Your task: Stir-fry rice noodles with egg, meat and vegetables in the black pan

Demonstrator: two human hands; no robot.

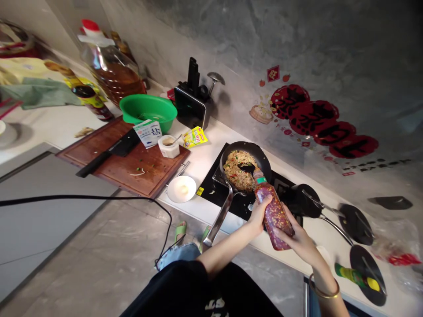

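Note:
A clear bottle of reddish sauce with visible seeds or flakes (274,209) is tilted, its green-collared neck over the black frying pan (262,158). My left hand (259,215) grips its side, and my right hand (299,237) wraps round it near the base. Both hands are closed on the bottle. In the pan lies a fried mixture (238,174) with green and red bits. Something dark, partly behind the bottle's neck, rests in the food. The pan sits on the black stove (211,193), its long metal handle (221,215) pointing toward me.
Left of the stove are a white bowl (181,189), a seasoning packet (194,137) and a wooden board (155,176) with a cleaver (124,145) and an open white jar (168,147). Behind stands a green basin (148,103). A black saucepan (304,200) and lids (355,223) lie right.

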